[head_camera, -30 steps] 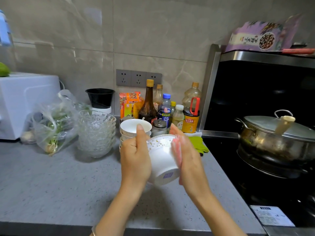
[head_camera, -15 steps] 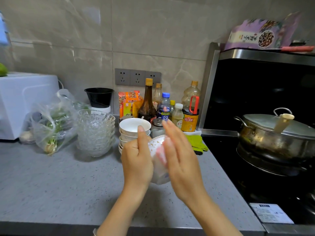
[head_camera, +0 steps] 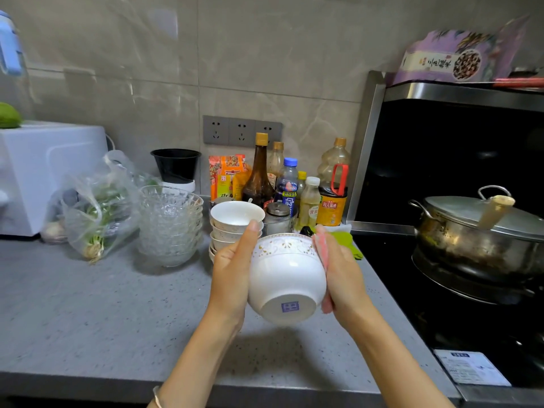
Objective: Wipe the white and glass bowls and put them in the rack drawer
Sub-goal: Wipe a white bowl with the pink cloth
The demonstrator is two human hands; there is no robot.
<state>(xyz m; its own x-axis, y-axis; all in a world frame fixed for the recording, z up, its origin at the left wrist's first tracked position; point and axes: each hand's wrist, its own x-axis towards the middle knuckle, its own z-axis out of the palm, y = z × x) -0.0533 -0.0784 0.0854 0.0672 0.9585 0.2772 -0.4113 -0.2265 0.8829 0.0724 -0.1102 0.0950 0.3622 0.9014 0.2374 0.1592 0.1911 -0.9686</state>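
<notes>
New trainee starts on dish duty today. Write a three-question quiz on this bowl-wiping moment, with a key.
1. True or false: the left hand holds the white bowl with its base toward the camera.
2. Which of the hands presses the pink cloth against it? A: left hand. B: right hand.
3. Fill in: the glass bowls stand to the ___ of the stacked white bowls.
Key: 1 true; 2 B; 3 left.

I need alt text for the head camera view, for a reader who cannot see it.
A white porcelain bowl is held tilted above a grey speckled countertop: the left hand grips its side, the right hand presses a pink cloth against it. Behind stand a stack of clear glass bowls and a stack of white bowls.
</notes>
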